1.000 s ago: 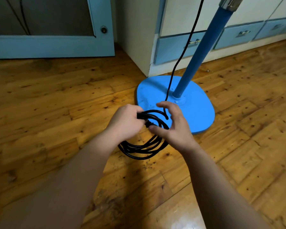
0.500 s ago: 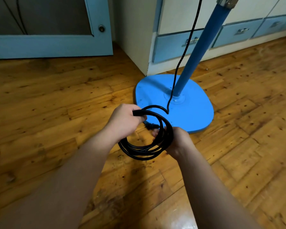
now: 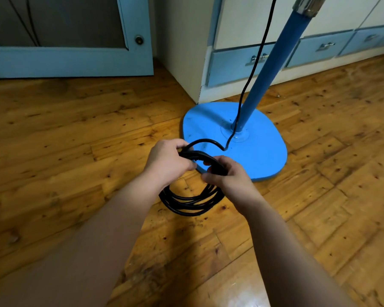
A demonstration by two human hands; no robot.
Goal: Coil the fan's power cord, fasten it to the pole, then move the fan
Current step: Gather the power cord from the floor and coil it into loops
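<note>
The black power cord (image 3: 191,203) hangs as a coil of several loops between my hands, just above the wooden floor. My left hand (image 3: 167,160) grips the top of the coil. My right hand (image 3: 228,177) is closed around the coil's right side. A free length of cord runs from the coil up along the blue pole (image 3: 271,67) and out of the top of the frame. The pole stands tilted on the fan's blue base (image 3: 262,149), right behind my hands. The fan's head is out of view.
A white cabinet with blue drawers (image 3: 231,65) stands directly behind the base. A blue-framed door (image 3: 71,60) is at the back left. Wooden floor (image 3: 64,140) spreads left and right of the fan.
My right hand has come up from under the coil's lower right and now grips its upper right side, close to my left hand. The coil has stayed in place.
</note>
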